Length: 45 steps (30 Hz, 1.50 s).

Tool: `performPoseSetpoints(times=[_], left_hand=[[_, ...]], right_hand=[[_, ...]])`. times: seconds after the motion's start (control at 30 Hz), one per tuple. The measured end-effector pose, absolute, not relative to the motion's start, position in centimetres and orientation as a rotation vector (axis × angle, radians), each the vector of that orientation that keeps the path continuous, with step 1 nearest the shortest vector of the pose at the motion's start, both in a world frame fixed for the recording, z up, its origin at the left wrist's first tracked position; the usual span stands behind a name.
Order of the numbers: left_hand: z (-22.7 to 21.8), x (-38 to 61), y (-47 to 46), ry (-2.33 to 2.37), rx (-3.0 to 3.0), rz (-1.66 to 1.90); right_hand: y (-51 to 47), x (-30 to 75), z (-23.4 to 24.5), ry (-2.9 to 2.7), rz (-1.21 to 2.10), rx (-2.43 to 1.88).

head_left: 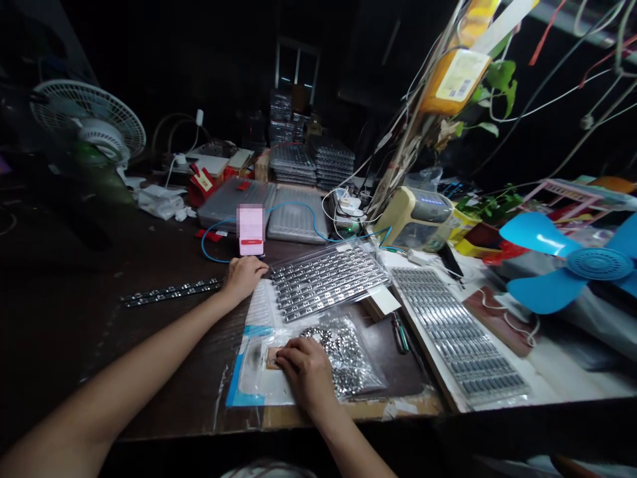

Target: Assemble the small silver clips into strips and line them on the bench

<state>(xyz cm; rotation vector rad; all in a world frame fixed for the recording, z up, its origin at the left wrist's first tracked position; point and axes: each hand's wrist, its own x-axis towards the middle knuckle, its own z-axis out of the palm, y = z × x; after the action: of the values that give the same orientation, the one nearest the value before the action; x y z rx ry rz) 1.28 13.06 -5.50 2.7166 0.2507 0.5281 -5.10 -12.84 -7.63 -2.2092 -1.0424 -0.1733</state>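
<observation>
Where the right hand (306,372) comes down on the desk, its fingers (293,355) sit bunched and curved over a small, flat, tan rectangular pad (271,358); whether they pinch it or only press on it cannot be told. The pad has a dull copper-brown face and is partly hidden under the fingertips. It lies on a white sheet with blue edging (263,392), its long axis seeming to run across the view, though the covered part leaves that uncertain. Just right of the hand, touching it, is a clear plastic bag of small silvery metal rings (343,355).

The left hand (243,279) rests farther up, its fingers (259,267) lying close together and slightly curled, with nothing visible in them. It is just beside the corner of a clear bag of ribbed metal strips in rows (326,279). Above it stands a blurred pink upright object (250,229) with a blue cable (213,242) looping behind. A dark studded metal strip (172,292) lies on the dark wooden desk (74,318) left of that hand. To the right, a second tray of metal strips (458,332) lies slantwise, with green-handled tweezers (401,334) near its edge.
</observation>
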Motion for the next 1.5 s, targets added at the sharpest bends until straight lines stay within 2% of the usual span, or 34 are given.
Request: performPoseSetpoints(times=[0.2, 0.4, 0.63, 0.83, 1.13, 1.5], left_hand=[[-4.6, 4.9, 10.8, 0.253, 2.696, 0.476], [-3.6, 2.9, 10.6, 0.349, 2.594, 0.503], [-3.7, -5.2, 8.7, 0.166, 2.199, 0.305], [-5.2, -10.2, 5.8, 0.221, 2.186, 0.329], [-7.5, -11.3, 2.6, 0.094, 2.255, 0.344], [-7.8, -11.7, 2.1, -0.011, 2.419, 0.363]], right_hand=[[-14.8, -4.8, -6.7, -1.034, -0.32, -2.343], [-17.6, -3.6, -7.3, -1.002, -0.377, -2.522], [-17.1, -3.1, -8.5, -0.93, -0.358, -2.402], [-17.0, -3.1, -8.1, -0.88, -0.376, -2.326], [-17.2, -3.0, -8.7, -0.828, -0.361, -2.226], [-17.2, -2.8, -8.8, -0.828, -0.356, -2.173]])
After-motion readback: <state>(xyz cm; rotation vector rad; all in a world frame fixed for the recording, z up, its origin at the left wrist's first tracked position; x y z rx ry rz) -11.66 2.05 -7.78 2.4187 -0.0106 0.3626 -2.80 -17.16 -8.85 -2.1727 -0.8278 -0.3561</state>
